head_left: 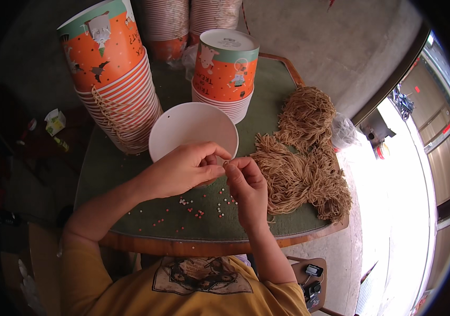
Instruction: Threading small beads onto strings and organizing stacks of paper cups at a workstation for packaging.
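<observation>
A bucket (190,124) with a white inside and a small hole near its rim stands at the middle of the table, its mouth tilted toward me. My left hand (193,164) reaches across the bucket's near side, fingers curled and thumb drawn in; what it grips, if anything, is hidden. Close by its fingertips, my right hand (247,181) pinches a small tan bit that looks like the end of a cord (225,163). To the right lie bundles of tan cord (293,179). Small red and white beads (198,213) are scattered before the bucket.
A tall stack of orange buckets (111,63), with cords hanging from them, leans at the left. Another upside-down stack (225,68) stands behind. More wrapped stacks (167,21) are at the back. The green table (146,221) has a wooden edge; a stool (317,268) holds small devices.
</observation>
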The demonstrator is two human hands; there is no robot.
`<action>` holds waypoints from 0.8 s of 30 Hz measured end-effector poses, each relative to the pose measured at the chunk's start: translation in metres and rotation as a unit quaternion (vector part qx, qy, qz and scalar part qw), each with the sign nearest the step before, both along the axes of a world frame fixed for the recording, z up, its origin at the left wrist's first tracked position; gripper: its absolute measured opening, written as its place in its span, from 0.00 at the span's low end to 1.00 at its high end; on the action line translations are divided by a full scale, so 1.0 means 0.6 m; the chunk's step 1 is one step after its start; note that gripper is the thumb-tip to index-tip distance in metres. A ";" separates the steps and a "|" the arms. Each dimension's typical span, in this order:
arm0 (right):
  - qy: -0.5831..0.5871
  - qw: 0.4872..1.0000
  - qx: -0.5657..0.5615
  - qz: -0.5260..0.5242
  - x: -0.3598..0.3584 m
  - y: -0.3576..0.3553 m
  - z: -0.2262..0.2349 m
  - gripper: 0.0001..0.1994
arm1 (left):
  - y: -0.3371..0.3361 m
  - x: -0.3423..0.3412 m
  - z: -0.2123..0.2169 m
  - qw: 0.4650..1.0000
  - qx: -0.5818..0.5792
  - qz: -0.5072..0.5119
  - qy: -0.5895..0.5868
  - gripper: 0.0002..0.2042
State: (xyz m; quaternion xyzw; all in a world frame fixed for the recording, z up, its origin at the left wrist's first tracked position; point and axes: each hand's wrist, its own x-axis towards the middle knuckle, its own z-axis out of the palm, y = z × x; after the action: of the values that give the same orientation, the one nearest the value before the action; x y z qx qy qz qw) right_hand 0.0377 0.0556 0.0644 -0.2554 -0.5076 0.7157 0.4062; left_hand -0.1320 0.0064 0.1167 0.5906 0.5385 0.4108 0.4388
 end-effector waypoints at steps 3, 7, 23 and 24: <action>-0.003 0.999 0.036 -0.016 -0.002 -0.001 -0.005 0.05 | 0.005 -0.008 -0.003 1.000 -0.021 -0.017 -0.003 0.07; -0.006 0.997 0.073 -0.027 -0.003 -0.003 -0.008 0.04 | 0.008 -0.009 0.011 0.998 -0.059 -0.020 0.031 0.05; -0.109 0.969 0.202 -0.095 -0.002 -0.004 -0.007 0.04 | 0.004 0.005 0.024 0.994 -0.040 -0.002 0.099 0.06; -0.120 0.963 0.220 -0.101 -0.003 -0.004 -0.009 0.04 | 0.001 0.007 0.014 0.977 0.094 0.014 0.194 0.06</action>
State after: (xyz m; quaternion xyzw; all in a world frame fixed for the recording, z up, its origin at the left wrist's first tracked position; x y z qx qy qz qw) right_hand 0.0362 0.0534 0.0593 -0.2937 -0.6689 0.5060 0.4587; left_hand -0.1275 0.0069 0.1250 0.6896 0.5807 0.3434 0.2632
